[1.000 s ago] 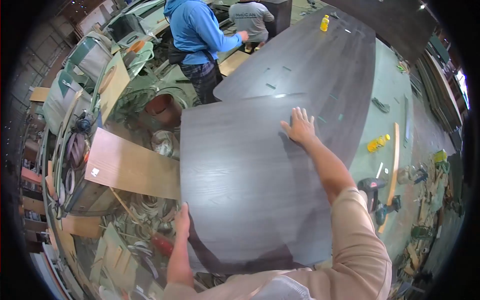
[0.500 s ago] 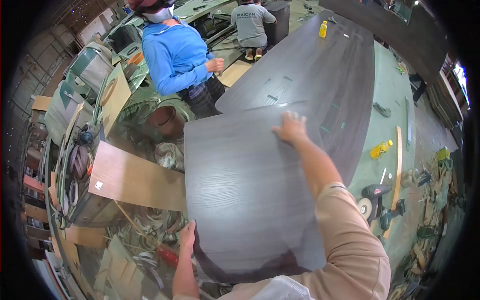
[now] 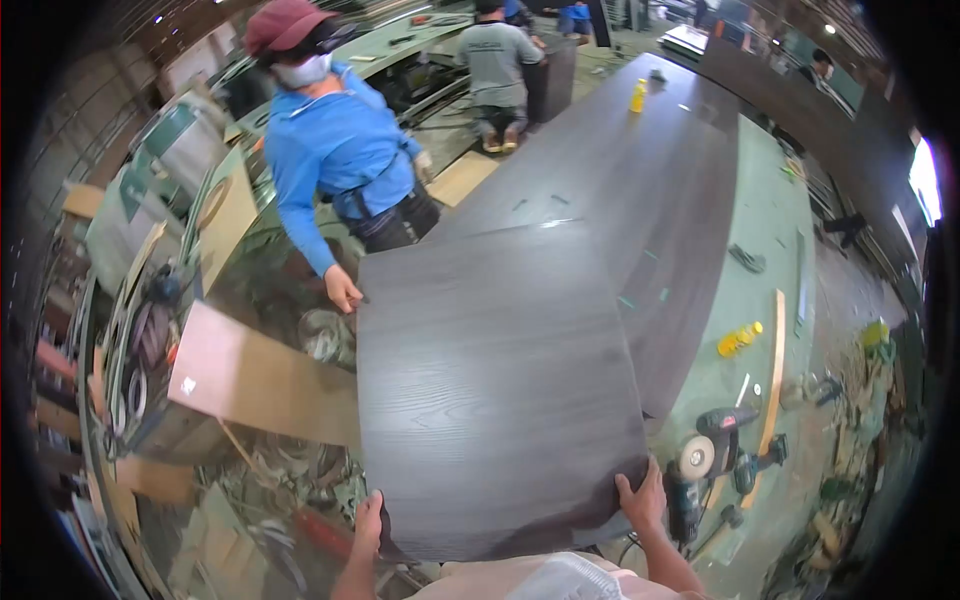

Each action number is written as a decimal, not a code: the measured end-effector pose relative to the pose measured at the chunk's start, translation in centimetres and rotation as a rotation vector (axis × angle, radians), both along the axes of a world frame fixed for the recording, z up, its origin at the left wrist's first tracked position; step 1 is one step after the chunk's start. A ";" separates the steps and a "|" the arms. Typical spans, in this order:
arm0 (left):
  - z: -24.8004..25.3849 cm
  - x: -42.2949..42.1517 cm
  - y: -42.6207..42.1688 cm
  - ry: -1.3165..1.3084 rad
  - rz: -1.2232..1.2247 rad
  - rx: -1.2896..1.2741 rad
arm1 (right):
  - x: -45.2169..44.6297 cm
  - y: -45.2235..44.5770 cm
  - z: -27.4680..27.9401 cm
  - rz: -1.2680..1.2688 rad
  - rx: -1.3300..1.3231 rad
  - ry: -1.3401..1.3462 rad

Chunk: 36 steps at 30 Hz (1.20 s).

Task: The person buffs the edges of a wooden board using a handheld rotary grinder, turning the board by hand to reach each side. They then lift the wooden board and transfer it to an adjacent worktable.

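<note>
A dark grey wood-grain panel [image 3: 490,390] lies in front of me, its near edge by my body. My left hand [image 3: 368,517] grips its near left edge, thumb on top and fingers hidden below. At the near right edge, my right hand [image 3: 642,495] holds the panel the same way. The panel's far end overlaps a larger dark wood-grain board [image 3: 660,180]. A co-worker in a blue shirt [image 3: 335,150] stands at the far left, with one hand [image 3: 342,289] at the panel's left edge; whether it grips is unclear.
Right of the large board, a green work surface [image 3: 750,200] carries a yellow bottle [image 3: 740,339], a cordless drill [image 3: 760,463], a tape roll [image 3: 696,456] and a wood strip [image 3: 771,390]. A light plywood piece [image 3: 260,370] juts out at left. Another person [image 3: 497,70] kneels farther back.
My right hand has moved from the panel's top face to its near right edge. The co-worker has reached a hand down to the panel's left edge. My left hand keeps its hold.
</note>
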<state>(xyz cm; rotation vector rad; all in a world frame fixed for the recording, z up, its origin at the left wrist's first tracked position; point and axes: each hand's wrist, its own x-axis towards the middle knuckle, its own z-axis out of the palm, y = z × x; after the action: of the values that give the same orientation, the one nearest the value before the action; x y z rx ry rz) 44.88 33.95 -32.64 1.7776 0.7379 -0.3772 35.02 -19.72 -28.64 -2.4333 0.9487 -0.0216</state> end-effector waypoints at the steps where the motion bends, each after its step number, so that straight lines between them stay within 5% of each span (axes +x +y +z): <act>1: -1.2 0.3 0.4 0.002 0.042 0.003 | -1.2 0.6 0.8 -0.085 0.011 0.062; 6: -0.8 3.7 -0.8 0.006 0.095 0.018 | -2.7 0.2 3.0 -0.477 0.179 0.249; 8: -1.9 5.5 -0.8 0.007 0.065 0.032 | -4.8 -0.8 -1.5 -0.507 0.081 0.162; 10: -1.8 7.8 -0.9 0.007 0.018 0.053 | -3.5 -0.5 1.4 -0.759 0.906 -0.209; 11: -1.2 9.0 -2.2 -0.024 0.027 0.053 | -3.1 -0.6 1.0 -0.786 0.955 -0.291; 18: 1.3 18.5 -8.0 -0.029 -0.067 0.039 | 1.5 1.0 -0.7 -1.011 0.982 -0.553; 23: 1.1 24.8 -11.0 -0.035 -0.133 0.066 | 6.3 3.5 -0.3 -0.592 0.875 -0.368; 26: 1.1 25.8 -11.5 -0.175 -0.313 0.202 | 9.0 2.7 -0.9 -0.731 0.956 -0.378; 28: 1.6 25.6 -11.5 -0.223 -0.580 0.594 | 9.9 2.1 -1.1 -0.734 0.994 -0.397; 31: 2.0 23.9 -12.5 -0.226 -0.600 0.745 | 11.2 1.4 -0.3 -0.793 1.041 -0.460; 36: 0.8 24.3 -14.9 -0.293 -0.537 0.611 | 14.4 -2.0 -0.2 -0.834 0.940 -0.640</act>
<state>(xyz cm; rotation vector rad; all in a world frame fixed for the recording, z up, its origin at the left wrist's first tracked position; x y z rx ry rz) 69.13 19.09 -31.87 2.5475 0.1502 -0.2420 49.44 -21.70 -28.87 -0.9735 1.2043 -0.4907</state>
